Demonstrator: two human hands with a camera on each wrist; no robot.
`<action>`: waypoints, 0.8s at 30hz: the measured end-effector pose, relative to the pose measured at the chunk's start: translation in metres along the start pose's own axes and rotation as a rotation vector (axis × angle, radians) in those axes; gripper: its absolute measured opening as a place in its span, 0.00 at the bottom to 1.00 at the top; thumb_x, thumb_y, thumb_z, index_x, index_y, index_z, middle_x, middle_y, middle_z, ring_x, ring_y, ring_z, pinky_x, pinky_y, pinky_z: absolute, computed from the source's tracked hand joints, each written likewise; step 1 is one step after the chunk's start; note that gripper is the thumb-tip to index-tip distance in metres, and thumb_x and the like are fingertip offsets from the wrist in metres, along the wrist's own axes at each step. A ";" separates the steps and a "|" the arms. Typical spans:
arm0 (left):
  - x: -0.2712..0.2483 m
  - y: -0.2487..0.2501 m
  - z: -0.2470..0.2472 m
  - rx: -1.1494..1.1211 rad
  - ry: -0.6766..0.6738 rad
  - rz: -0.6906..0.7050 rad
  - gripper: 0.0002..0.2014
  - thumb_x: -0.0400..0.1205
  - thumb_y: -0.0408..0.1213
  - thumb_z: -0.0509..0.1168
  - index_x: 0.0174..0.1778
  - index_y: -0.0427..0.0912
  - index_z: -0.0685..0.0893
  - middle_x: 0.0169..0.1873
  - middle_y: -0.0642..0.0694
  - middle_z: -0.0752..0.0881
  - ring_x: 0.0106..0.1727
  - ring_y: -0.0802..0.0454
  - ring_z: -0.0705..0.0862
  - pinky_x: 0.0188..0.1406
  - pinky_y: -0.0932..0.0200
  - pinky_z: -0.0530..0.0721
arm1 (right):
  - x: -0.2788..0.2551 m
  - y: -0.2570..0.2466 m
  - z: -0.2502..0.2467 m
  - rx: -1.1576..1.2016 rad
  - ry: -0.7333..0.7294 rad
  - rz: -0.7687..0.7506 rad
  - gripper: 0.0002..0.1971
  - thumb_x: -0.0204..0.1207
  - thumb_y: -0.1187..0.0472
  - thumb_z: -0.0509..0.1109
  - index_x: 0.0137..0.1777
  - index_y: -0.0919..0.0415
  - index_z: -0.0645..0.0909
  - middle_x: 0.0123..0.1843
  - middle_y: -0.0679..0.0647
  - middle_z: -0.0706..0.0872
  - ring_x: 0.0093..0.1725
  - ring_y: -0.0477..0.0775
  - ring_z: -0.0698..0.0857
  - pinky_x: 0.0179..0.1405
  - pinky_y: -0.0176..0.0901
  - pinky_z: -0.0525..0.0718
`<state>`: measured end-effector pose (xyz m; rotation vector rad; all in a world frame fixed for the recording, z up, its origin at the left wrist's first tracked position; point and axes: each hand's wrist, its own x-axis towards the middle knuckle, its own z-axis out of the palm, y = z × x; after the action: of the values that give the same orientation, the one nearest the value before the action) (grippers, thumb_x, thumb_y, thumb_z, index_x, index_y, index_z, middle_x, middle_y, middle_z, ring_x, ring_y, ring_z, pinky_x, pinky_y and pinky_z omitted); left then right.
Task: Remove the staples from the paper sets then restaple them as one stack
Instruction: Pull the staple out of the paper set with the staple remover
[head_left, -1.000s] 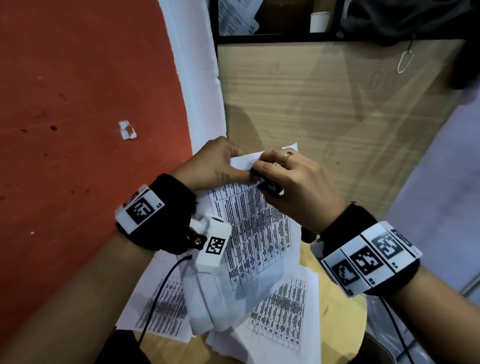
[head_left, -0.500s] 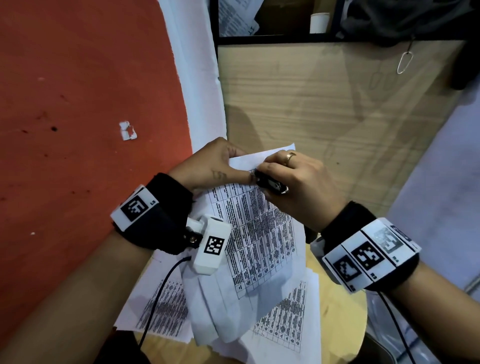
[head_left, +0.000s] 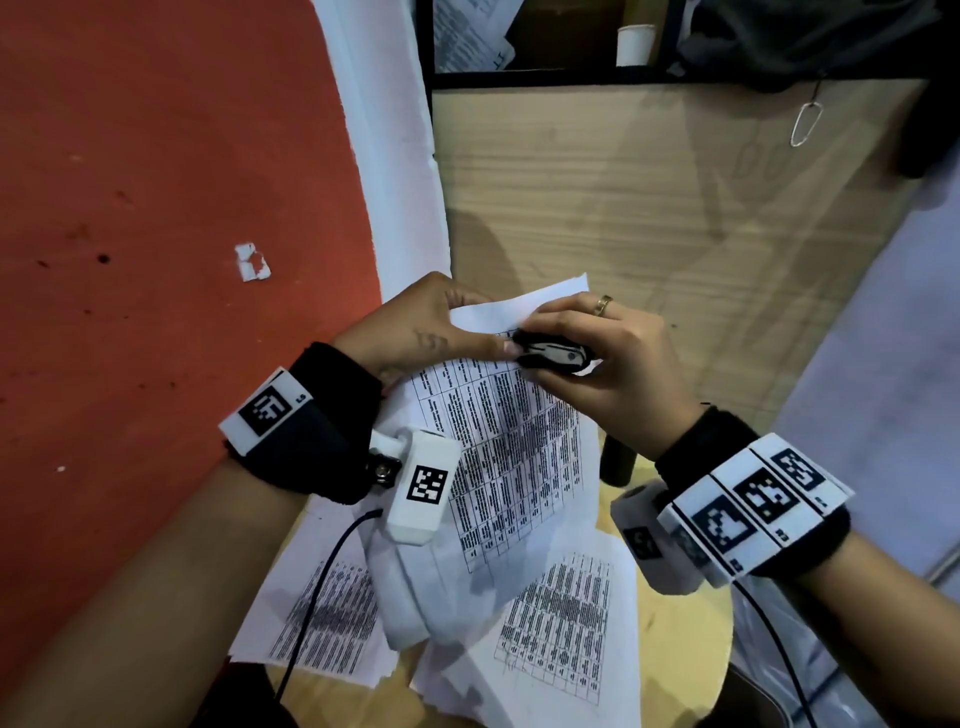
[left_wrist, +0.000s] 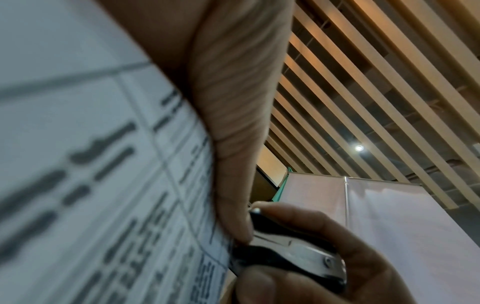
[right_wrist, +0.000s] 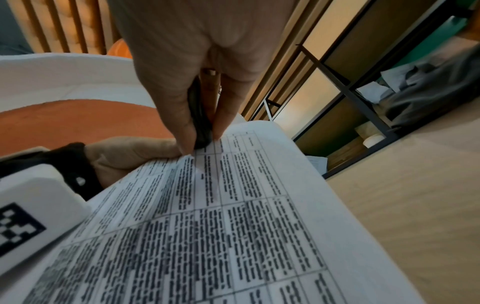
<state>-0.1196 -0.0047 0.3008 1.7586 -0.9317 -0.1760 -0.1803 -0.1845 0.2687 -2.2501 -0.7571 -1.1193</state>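
A printed paper set (head_left: 509, 447) with tables of text is held up over the round stool. My left hand (head_left: 431, 332) pinches its top corner, thumb on the front of the sheet (left_wrist: 103, 164). My right hand (head_left: 587, 358) grips a small black and metal staple remover (head_left: 553, 354) between thumb and fingers, its nose against the paper's top edge beside my left thumb. In the left wrist view the staple remover (left_wrist: 293, 259) touches the paper edge. In the right wrist view the staple remover (right_wrist: 200, 121) shows dark between my fingers above the paper set (right_wrist: 233, 226). The staple itself is hidden.
More printed sheets (head_left: 566, 623) lie spread on the round wooden stool (head_left: 680, 623) below. A wooden cabinet side (head_left: 649, 208) stands ahead, with a shelf holding papers and a white cup (head_left: 635, 44). Red floor (head_left: 156, 208) with a paper scrap (head_left: 252, 262) lies left.
The held paper set and both hands have shifted slightly; the staple remover has turned more level against the top edge. Both grips are unchanged.
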 end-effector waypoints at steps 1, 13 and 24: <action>0.000 -0.001 -0.001 -0.005 0.008 0.012 0.10 0.64 0.35 0.77 0.41 0.40 0.90 0.34 0.50 0.90 0.38 0.59 0.85 0.42 0.68 0.82 | 0.000 0.000 0.000 0.028 0.005 0.006 0.15 0.64 0.63 0.78 0.51 0.65 0.87 0.47 0.56 0.88 0.47 0.47 0.84 0.50 0.32 0.80; -0.003 -0.006 0.000 -0.086 0.027 0.072 0.05 0.70 0.29 0.73 0.38 0.43 0.91 0.34 0.51 0.91 0.36 0.60 0.87 0.38 0.69 0.81 | 0.002 0.000 -0.002 0.244 0.106 0.102 0.19 0.59 0.61 0.82 0.51 0.63 0.87 0.47 0.48 0.87 0.49 0.44 0.86 0.56 0.34 0.82; 0.010 -0.025 0.011 0.333 0.423 0.125 0.10 0.63 0.55 0.69 0.31 0.54 0.86 0.22 0.55 0.79 0.29 0.57 0.76 0.31 0.49 0.79 | -0.001 0.000 0.007 0.135 0.261 0.187 0.16 0.59 0.61 0.82 0.46 0.65 0.88 0.43 0.49 0.86 0.44 0.44 0.85 0.49 0.30 0.80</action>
<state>-0.1060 -0.0173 0.2777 1.9280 -0.7835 0.4409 -0.1771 -0.1801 0.2642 -1.9687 -0.4903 -1.2018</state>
